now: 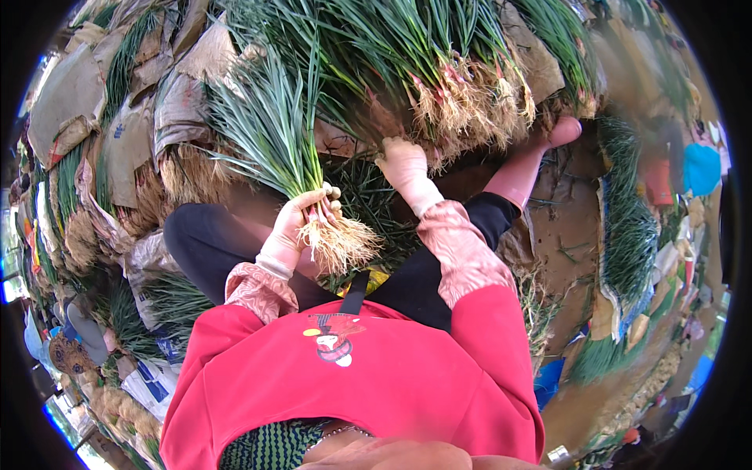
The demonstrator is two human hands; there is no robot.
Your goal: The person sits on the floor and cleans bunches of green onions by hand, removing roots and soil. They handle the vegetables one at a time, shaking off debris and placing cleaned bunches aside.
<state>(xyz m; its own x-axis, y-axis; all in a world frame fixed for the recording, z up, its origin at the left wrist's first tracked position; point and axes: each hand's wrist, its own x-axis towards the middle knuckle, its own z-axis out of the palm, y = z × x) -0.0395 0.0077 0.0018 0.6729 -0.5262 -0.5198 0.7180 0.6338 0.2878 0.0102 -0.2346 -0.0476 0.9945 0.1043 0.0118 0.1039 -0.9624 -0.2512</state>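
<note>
My left hand (294, 223), in a pale glove, grips a bunch of young garlic or onion plants (294, 153) around the pinkish stem bases. Their leaves fan up and to the left; pale roots (341, 241) hang on the lower right side. My right hand (405, 164), also gloved, is at the front edge of a large heap of the same plants (446, 88). Its fingers are curled beside some blurred reddish roots, and whether they hold anything is unclear. Loose green leaves (364, 194) lie between my legs, below both hands.
Sacking-covered plant bundles (182, 106) crowd the left side. My pink boot (523, 170) reaches out at the right of the heap. Muddy brown ground (564, 235) lies beyond it, with another long pile of greens (628, 217) farther right.
</note>
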